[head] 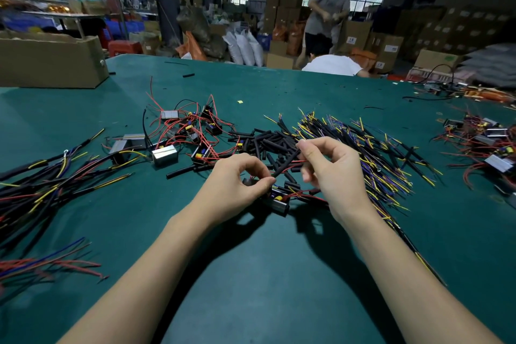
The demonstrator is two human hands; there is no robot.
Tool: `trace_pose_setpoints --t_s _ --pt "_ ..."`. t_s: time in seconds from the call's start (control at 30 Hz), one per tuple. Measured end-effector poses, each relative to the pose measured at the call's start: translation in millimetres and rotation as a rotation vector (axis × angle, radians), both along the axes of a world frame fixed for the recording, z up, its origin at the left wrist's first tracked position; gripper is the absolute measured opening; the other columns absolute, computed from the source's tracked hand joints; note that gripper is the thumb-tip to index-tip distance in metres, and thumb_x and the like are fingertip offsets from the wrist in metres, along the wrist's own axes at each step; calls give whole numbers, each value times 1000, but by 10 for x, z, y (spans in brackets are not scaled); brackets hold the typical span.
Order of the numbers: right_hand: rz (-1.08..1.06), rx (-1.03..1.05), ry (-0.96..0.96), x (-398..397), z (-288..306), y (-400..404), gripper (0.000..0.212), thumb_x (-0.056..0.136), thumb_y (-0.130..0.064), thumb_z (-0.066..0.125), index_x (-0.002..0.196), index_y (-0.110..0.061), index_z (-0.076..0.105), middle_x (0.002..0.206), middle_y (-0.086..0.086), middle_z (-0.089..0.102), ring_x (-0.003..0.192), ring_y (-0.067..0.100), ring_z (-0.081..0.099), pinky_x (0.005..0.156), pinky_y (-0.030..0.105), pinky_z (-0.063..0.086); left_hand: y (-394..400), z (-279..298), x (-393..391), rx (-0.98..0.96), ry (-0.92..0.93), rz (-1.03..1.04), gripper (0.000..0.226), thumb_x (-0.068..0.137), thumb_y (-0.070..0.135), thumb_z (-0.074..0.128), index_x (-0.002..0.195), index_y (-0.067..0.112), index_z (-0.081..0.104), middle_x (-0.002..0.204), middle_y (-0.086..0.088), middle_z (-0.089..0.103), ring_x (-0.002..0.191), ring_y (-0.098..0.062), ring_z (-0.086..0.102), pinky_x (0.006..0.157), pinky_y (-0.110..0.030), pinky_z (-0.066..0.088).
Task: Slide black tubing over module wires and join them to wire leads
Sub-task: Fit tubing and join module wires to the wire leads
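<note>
Green tabletop (251, 274), head view. Landmark: loose pile of black tubing pieces (265, 142), mid-tabletop.

Left hand (237, 184): just nearside-left of the tubing pile. Grip narrow, thumb and forefinger pinched on a thin red module wire (300, 161). Other fingers curled under.

Right hand (332, 173): nearside-right of the tubing pile. Grip narrow, thumb and forefinger pinching the upper end of one black tubing piece (287, 163). Tubing piece tilted, lower end pointing toward the left fingertips, red wire running alongside it. Cannot tell whether the wire already sits inside the tube.

Module (277, 201): small metal-cased unit with a yellow component, resting on the tabletop just nearside of the tubing pile, between and below the two hands, partly hidden by the left hand. Red wires trailing from it.

Left of the tubing pile: heap of further modules with red wires (190, 131), some cases silver. Right of the tubing pile, touching it: spread of wire leads (363, 148), black-sleeved with yellow and purple tips. Far left of the pile, well apart: bundle of longer joined leads (42, 184), black, yellow, red, blue. Far right: second heap of modules (485, 142).

Beyond the pile, at the tabletop's far left corner: cardboard box (50, 61). Behind the tabletop: stacked cartons, two persons, blurred.
</note>
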State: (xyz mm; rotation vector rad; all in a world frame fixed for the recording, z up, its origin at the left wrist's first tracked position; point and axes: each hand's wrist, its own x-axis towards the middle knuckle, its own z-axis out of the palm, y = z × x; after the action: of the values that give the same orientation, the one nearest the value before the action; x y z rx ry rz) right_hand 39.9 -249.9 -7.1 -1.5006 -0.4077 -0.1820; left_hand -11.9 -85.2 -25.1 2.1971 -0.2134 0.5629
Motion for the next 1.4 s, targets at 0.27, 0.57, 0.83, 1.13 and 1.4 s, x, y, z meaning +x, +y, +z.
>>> trace_pose_setpoints --t_s 0.27,0.57,0.83,1.13,1.4 --pt "163 7 -21 -86 58 71 16 89 -8 63 73 -6 65 55 3 58 37 6 42 39 10 31 -207 58 -3 -141 -139 -47 4 85 13 69 86 10 66 76 11 65 71 3 58 73 -11 42" --pt "96 -92 -35 -101 110 96 11 88 -9 65 79 -4 69 64 13 60 35 8 44 41 11 34 -177 -53 37 -225 -49 -67 12 91 10 61 81 8 54 78 -7 70 74 -29 64 71 -42 51" --pt "-200 -16 170 459 214 -120 23 94 -17 56 76 -9 67 70 11 60 37 9 40 38 14 29 -120 -81 67 -519 -4 -18 8 92 3 58 91 6 65 73 -10 66 59 -7 61 59 -18 51" --pt "-379 -1086 82 872 -180 135 15 85 -25 66 97 -18 71 105 8 68 101 29 62 76 30 41 -124 -87 58 -641 -4 48 17 93 19 59 91 13 75 57 6 50 52 -4 45 51 -13 39" --pt "-272 -606 204 706 -59 90 17 87 -9 62 100 -8 71 93 8 70 84 21 64 68 23 44 -122 -136 97 -634 -35 47 21 90 17 63 85 0 74 50 16 43 52 -1 37 52 -15 32"
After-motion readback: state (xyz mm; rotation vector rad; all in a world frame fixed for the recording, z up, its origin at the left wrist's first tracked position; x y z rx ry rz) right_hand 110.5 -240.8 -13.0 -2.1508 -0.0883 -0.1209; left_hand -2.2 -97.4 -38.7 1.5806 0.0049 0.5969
